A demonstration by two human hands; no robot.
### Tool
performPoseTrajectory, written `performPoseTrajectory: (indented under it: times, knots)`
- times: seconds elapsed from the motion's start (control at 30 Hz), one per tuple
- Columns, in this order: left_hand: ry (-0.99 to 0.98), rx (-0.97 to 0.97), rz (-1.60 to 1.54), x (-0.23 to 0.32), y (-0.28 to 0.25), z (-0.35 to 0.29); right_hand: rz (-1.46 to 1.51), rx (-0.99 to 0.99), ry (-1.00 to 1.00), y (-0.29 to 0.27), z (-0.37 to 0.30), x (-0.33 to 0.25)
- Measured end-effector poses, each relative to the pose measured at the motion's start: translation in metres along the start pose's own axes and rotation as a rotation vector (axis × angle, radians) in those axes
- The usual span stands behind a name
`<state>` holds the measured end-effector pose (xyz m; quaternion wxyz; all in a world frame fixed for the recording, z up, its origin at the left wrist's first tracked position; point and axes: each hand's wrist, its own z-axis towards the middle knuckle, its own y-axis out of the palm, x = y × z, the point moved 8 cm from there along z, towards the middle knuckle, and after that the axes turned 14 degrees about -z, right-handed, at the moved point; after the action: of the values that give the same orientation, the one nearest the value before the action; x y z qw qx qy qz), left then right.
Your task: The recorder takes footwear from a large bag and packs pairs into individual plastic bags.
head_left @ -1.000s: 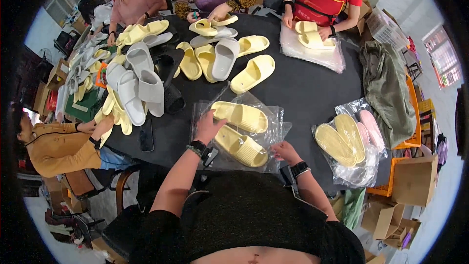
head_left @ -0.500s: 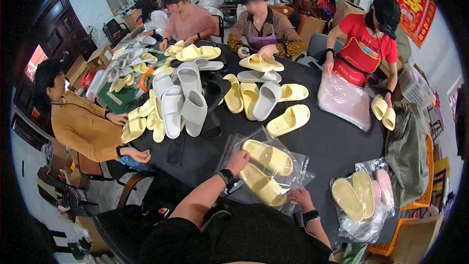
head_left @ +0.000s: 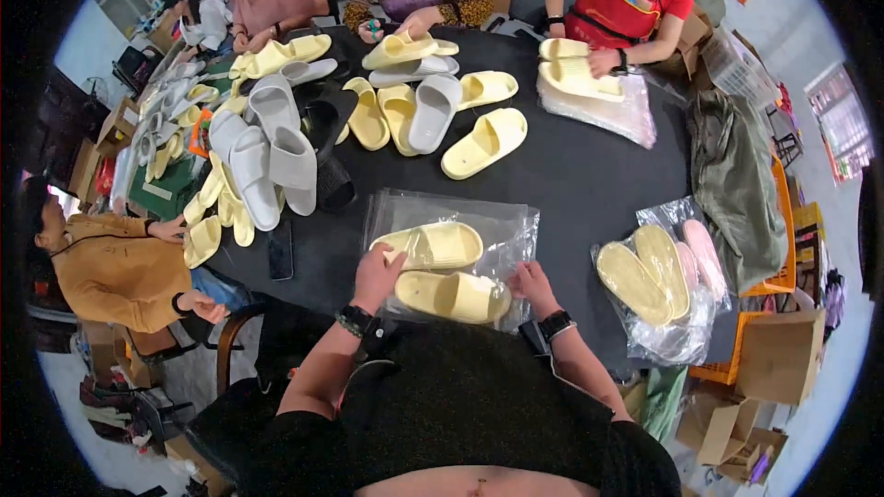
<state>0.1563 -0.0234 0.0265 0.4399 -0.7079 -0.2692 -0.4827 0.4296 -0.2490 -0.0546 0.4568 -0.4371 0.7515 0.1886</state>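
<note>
Yellow slippers [head_left: 440, 253]: between the hands, one far, one near.
Left hand [head_left: 376, 280]: gripping far one's left end.
Right hand [head_left: 532, 285]: pinching clear bag's [head_left: 508, 224] right edge.

The left hand [head_left: 376, 280] is touching a yellow slipper [head_left: 447, 244]; a second slipper [head_left: 451, 296] is lying beside it. The right hand [head_left: 534, 287] is pinching a clear bag [head_left: 460, 207]. Farther off, gray slippers [head_left: 249, 175] are lying on the table [head_left: 582, 179].
</note>
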Motion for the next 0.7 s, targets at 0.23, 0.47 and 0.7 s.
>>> performPoseTrajectory:
  times: [0.23, 0.47, 0.7]
  knots:
    - [0.106, 0.105, 0.194, -0.02, -0.013, -0.028, -0.157, -0.046, 0.122, -0.001, -0.013, 0.029]
    - [-0.164, -0.014, -0.694, -0.004, -0.01, -0.024, -0.219, 0.02, -0.107, -0.011, 0.004, 0.019]
    - [-0.399, 0.015, -0.47, -0.042, -0.004, -0.018, -0.574, 0.277, -0.09, -0.035, 0.045, -0.004]
